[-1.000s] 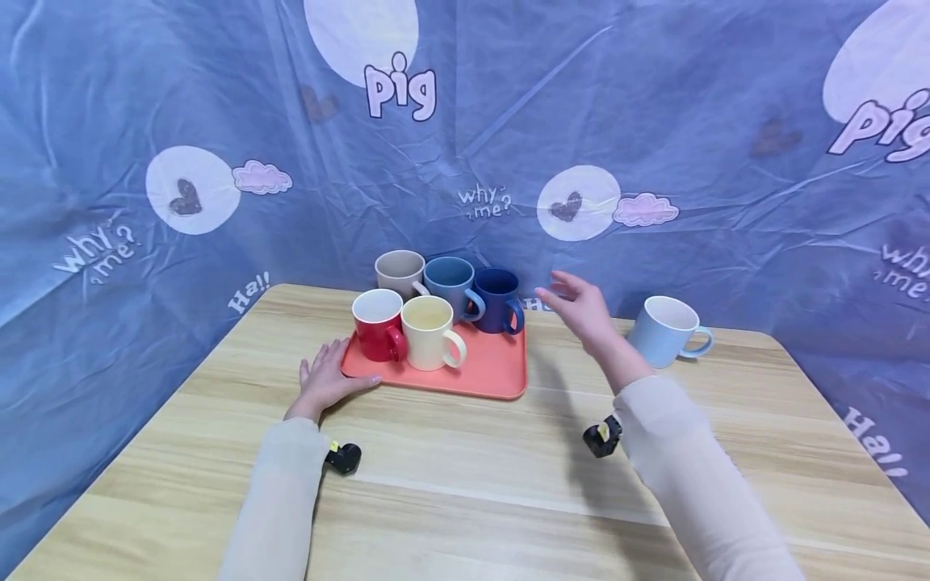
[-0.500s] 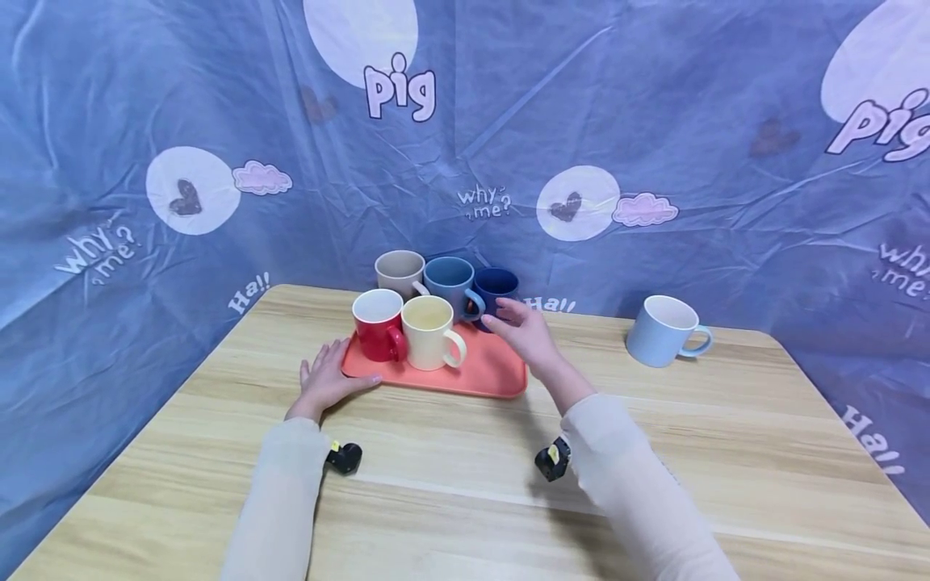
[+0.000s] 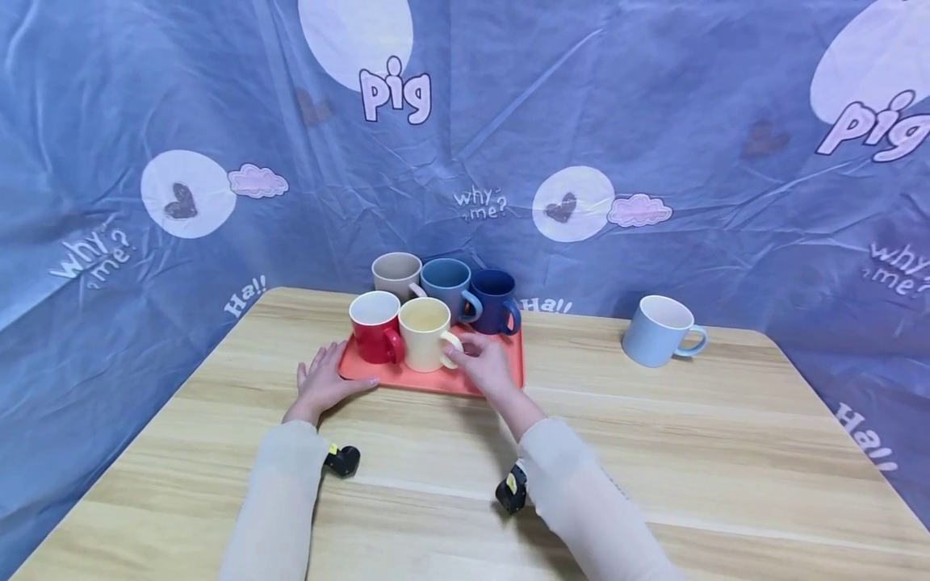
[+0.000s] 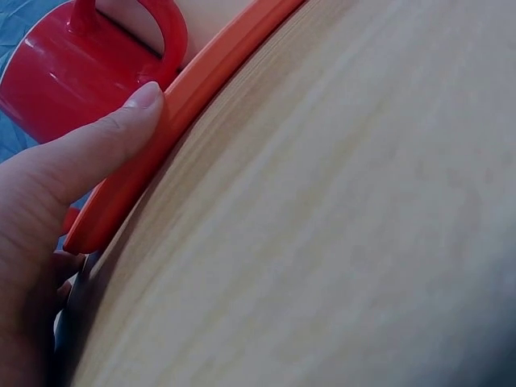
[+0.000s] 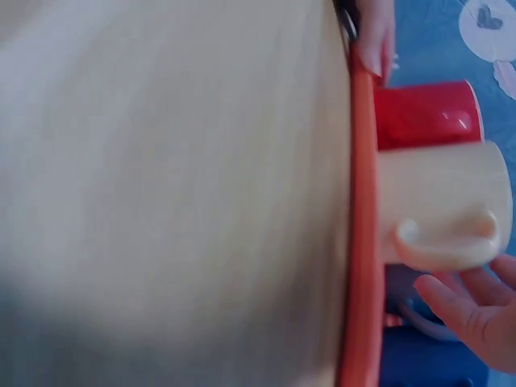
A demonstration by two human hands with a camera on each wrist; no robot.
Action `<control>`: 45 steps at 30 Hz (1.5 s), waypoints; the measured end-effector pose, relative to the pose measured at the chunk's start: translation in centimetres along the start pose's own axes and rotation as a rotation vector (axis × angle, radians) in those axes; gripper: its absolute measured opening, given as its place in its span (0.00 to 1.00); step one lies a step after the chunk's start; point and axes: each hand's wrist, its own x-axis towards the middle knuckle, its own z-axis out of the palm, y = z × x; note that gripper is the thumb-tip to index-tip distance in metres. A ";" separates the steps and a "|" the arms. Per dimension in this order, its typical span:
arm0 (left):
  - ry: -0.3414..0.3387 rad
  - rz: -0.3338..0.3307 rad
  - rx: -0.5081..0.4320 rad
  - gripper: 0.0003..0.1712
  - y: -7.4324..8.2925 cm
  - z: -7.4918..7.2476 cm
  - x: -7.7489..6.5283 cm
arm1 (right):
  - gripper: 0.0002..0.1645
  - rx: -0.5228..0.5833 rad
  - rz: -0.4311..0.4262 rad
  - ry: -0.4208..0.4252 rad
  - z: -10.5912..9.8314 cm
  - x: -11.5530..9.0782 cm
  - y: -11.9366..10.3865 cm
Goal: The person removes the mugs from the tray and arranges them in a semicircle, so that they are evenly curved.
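Observation:
My left hand (image 3: 324, 383) lies at the near-left corner of a coral tray (image 3: 513, 351). Its thumb rests along the front rim in the left wrist view, and its other fingers stretch down the tray's left side. At the cream mug (image 3: 421, 343) my right hand (image 3: 485, 367) has its fingertips by the handle. In the right wrist view the thumb and fingers stand apart beside that handle; contact is unclear. A red mug (image 3: 373, 331) stands left of the cream one. Behind them on the tray are a grey mug (image 3: 392, 274), a teal-blue mug (image 3: 445, 282) and a navy mug (image 3: 490, 303).
A light blue mug (image 3: 651, 335) stands upright on the wooden table (image 3: 407, 500), right of the tray and near the back edge. Printed blue cloth (image 3: 465, 145) hangs behind the table and along its sides.
My right hand has moved left and toward me, from the space beside the light blue mug, past the navy mug, to the cream mug's handle. My left hand has stayed at the tray corner.

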 end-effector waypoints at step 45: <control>0.006 0.019 -0.005 0.63 -0.5 0.1 0.0 | 0.05 -0.075 -0.129 0.235 0.3 -0.3 -0.3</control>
